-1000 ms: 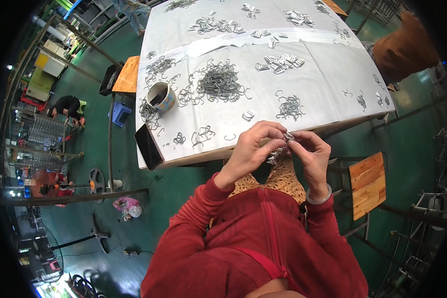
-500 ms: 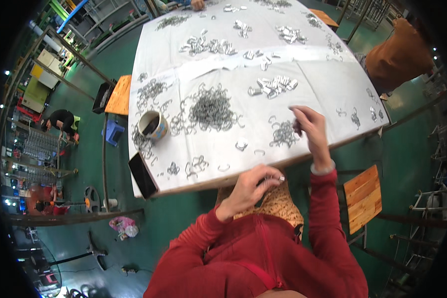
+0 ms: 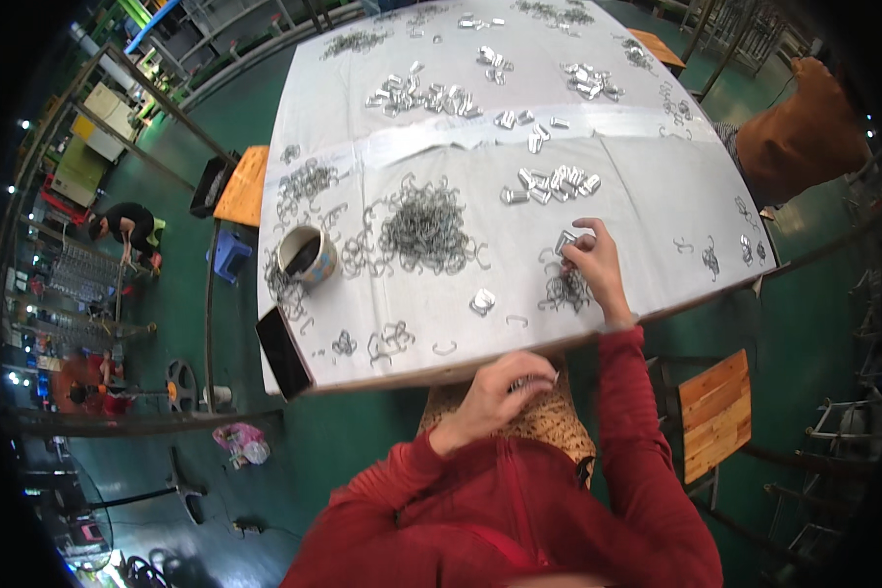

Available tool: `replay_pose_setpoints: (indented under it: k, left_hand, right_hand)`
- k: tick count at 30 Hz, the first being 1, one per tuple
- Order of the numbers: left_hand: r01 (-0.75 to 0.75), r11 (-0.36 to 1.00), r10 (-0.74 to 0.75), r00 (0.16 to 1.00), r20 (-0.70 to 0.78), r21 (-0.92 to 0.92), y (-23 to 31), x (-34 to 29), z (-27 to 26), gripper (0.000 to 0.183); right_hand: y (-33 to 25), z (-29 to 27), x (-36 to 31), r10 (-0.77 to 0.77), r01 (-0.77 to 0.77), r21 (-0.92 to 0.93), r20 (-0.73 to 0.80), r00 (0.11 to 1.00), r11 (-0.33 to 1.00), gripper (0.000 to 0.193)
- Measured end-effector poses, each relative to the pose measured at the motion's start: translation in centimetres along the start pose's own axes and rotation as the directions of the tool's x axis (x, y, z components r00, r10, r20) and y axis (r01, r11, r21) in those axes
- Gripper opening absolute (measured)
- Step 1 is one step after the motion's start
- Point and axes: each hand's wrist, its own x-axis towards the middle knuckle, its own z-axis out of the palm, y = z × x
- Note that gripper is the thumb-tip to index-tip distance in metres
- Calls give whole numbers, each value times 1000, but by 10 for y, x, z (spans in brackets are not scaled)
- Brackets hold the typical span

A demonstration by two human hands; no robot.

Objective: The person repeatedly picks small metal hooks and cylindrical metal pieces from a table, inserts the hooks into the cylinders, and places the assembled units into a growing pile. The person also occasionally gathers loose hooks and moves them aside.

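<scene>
Near the front edge of the table, my left hand [image 3: 505, 394] is closed with curled fingers. A small shiny metal piece [image 3: 556, 376] shows at its fingertips; its exact shape is too small to tell. My right hand [image 3: 598, 265] reaches over the table, with thumb and fingers pinched around a small silver metal piece [image 3: 564, 241]. Just below that hand lies a small pile of curved wire hooks [image 3: 566, 292]. Beyond it sits a heap of silver metal pieces [image 3: 557, 183]. A larger pile of wire hooks [image 3: 426, 230] lies to the left.
A paper cup [image 3: 325, 263] with something dark inside stands at the table's left, and a phone [image 3: 284, 351] lies at the corner. More metal pieces [image 3: 426, 96] are spread farther back. Wooden stools [image 3: 715, 402] flank the table. A person in brown [image 3: 804, 122] is at the right.
My right hand has moved slightly left and down, its fingers now at a silver piece. My left hand stays nearly in place. At the far edge, another person's hand has gone out of view.
</scene>
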Motion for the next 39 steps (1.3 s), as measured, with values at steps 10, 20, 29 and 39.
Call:
replay_pose_setpoints:
  k: [10, 20, 29, 39]
  left_hand:
    - [116, 993, -118, 991, -67, -28, 14, 13, 14, 23]
    - [92, 899, 7, 974, -225, 428, -15, 14, -32, 29]
    - [92, 342, 12, 995, -102, 935, -98, 58, -121, 11]
    - [244, 793, -83, 951, -298, 559, -64, 53, -97, 14]
  right_hand:
    - [-87, -13, -180, -200, 197, 84, 32, 979, 977, 26]
    - [-84, -12, -186, -219, 229, 134, -84, 972, 964, 23]
    - [-80, -19, -186, -151, 153, 160, -21, 988, 975, 23]
    - [-83, -17, -196, -132, 133, 131, -16, 991, 982, 19]
